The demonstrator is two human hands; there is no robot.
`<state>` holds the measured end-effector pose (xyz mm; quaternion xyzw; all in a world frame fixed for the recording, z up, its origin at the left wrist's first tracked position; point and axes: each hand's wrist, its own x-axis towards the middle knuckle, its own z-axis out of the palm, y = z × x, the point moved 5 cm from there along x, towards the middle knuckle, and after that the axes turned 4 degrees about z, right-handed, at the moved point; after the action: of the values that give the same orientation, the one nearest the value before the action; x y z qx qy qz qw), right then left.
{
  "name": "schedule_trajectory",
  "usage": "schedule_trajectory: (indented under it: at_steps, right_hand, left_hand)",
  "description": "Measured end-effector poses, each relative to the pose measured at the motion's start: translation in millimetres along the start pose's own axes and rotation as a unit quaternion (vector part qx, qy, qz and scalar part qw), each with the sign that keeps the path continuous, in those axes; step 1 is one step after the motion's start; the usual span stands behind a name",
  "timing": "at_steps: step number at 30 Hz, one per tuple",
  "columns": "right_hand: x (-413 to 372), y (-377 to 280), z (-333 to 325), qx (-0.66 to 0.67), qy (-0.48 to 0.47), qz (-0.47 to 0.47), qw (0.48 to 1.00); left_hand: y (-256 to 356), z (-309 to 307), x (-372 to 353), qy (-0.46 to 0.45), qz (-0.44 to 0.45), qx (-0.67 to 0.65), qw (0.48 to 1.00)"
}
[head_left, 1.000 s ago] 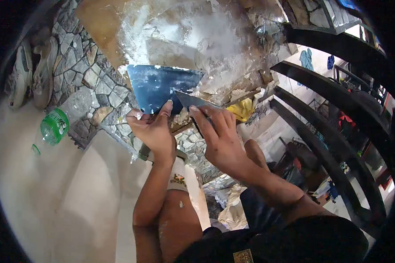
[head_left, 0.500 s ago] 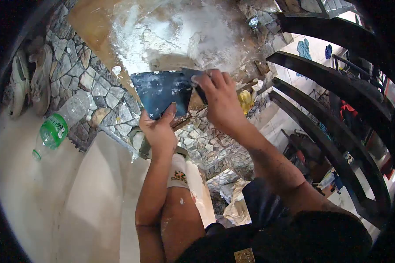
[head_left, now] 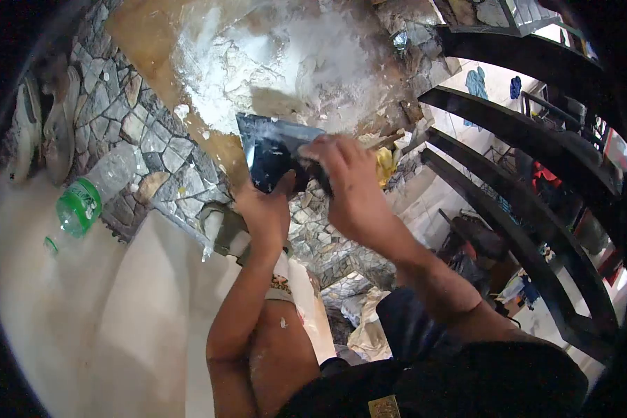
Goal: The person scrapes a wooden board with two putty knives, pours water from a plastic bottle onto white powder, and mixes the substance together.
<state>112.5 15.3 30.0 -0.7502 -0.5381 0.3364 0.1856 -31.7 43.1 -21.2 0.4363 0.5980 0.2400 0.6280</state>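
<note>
A dark, glossy flat plate (head_left: 270,150) with white smears is tilted over the near edge of a brown board (head_left: 143,31). My left hand (head_left: 263,209) grips its lower edge, the thumb lying on its face. At the plate's right side, my right hand (head_left: 348,177) is closed around a dark flat tool, probably a scraper, mostly hidden by the fingers. White powder and paste (head_left: 237,70) are spread across the board beyond both hands.
A clear plastic bottle with a green label (head_left: 80,207) lies at left, near a pair of shoes (head_left: 61,125). Stone-patterned flooring (head_left: 164,143) surrounds the board. Dark curved bars (head_left: 529,136) run along the right. Something yellow (head_left: 385,167) lies beyond my right hand.
The plate has shifted right and tilted, its face now showing narrower and shinier. My left hand has moved slightly right and down with it. My right hand stays at its right side.
</note>
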Motion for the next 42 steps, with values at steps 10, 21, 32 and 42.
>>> schedule_trajectory:
  at_steps: [10, 21, 32, 42]
  right_hand:
    - [-0.8, -10.4, 1.7, 0.043, 0.020, -0.014, 0.999]
    - [3.2, -24.0, -1.8, 0.002, -0.004, 0.006, 1.000]
    - [-5.8, -15.4, -7.2, 0.004, -0.015, -0.022, 1.000]
    - [27.3, -3.0, -1.3, 0.019, 0.018, -0.022, 0.999]
  left_hand:
    - [27.5, 7.0, -5.6, -0.029, 0.027, 0.112, 0.993]
    - [-1.1, 6.5, -5.8, -0.025, -0.004, -0.084, 0.996]
    - [32.5, -0.2, -2.8, -0.016, 0.072, 0.122, 0.990]
    - [24.3, 4.3, -8.0, -0.042, 0.082, 0.153, 0.984]
